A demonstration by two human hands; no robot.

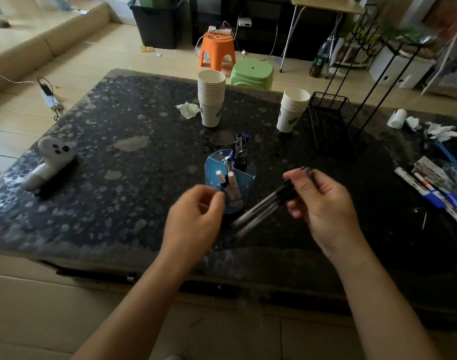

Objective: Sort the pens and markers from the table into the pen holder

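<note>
A blue translucent pen holder [244,178] stands mid-table with divided compartments. White-capped markers [232,184] lean in its near section and dark pens [240,150] stand in the far one. My right hand [323,203] grips a bundle of dark pens [261,210] that slants down to the left, just right of the holder. My left hand [196,216] hovers in front of the holder, fingers curled and pinched near a marker; motion blur hides whether it holds anything. More markers [427,189] lie at the table's right edge.
Two stacks of paper cups [211,100] [292,110] stand behind the holder. A black wire basket [334,120] is at back right, crumpled tissues [440,131] beyond it. A white ghost-shaped object [50,162] lies at left. The dark speckled table [118,178] ends near my forearms.
</note>
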